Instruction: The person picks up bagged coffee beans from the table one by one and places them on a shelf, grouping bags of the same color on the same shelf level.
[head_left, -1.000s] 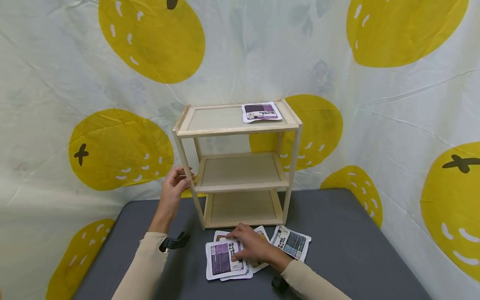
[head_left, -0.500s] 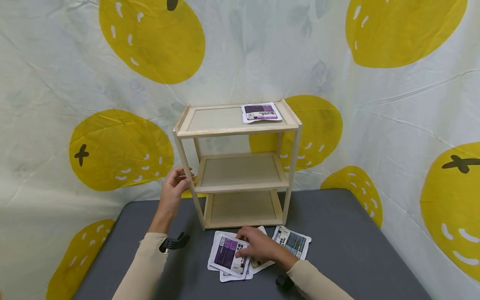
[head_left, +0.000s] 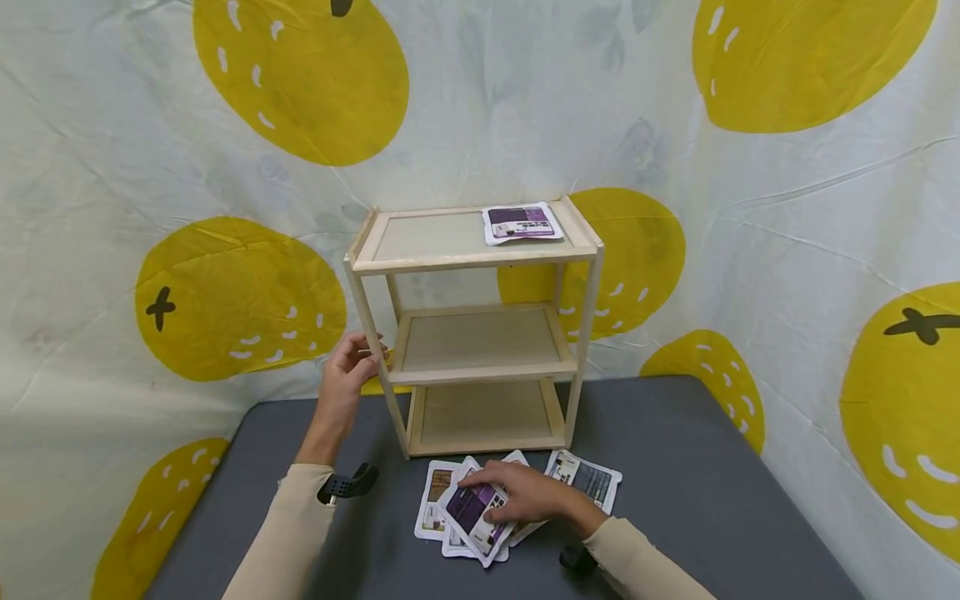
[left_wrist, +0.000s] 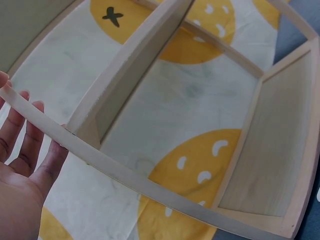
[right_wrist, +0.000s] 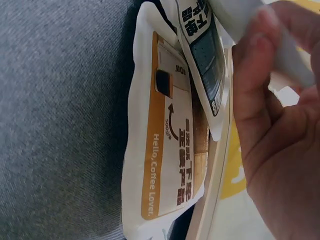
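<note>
My left hand [head_left: 347, 377] is at the left front post of a small three-tier wooden shelf [head_left: 483, 374]. In the left wrist view its fingers lie behind the post [left_wrist: 115, 167] with the thumb tip at the front, gripping it. My right hand [head_left: 528, 492] pinches a purple-and-white coffee sachet [head_left: 468, 510], tilted over a small pile in front of the shelf. A brown-labelled sachet [head_left: 433, 518] pokes out on the pile's left. The right wrist view shows a sachet reading "Hello, Coffee Lover" [right_wrist: 172, 145] and a dark-labelled one [right_wrist: 204, 55] beside the hand; the held sachet is blurred there.
Another purple sachet [head_left: 523, 225] lies on the right of the top tier. A grey-blue sachet [head_left: 591, 482] rests right of the pile. The dark grey table [head_left: 675, 483] is backed by a white cloth [head_left: 465, 100] printed with yellow fruit.
My right hand has shifted right and turned the purple sachet from nearly square to slanted, uncovering the brown-labelled sachet on the left. My left hand stays at the post.
</note>
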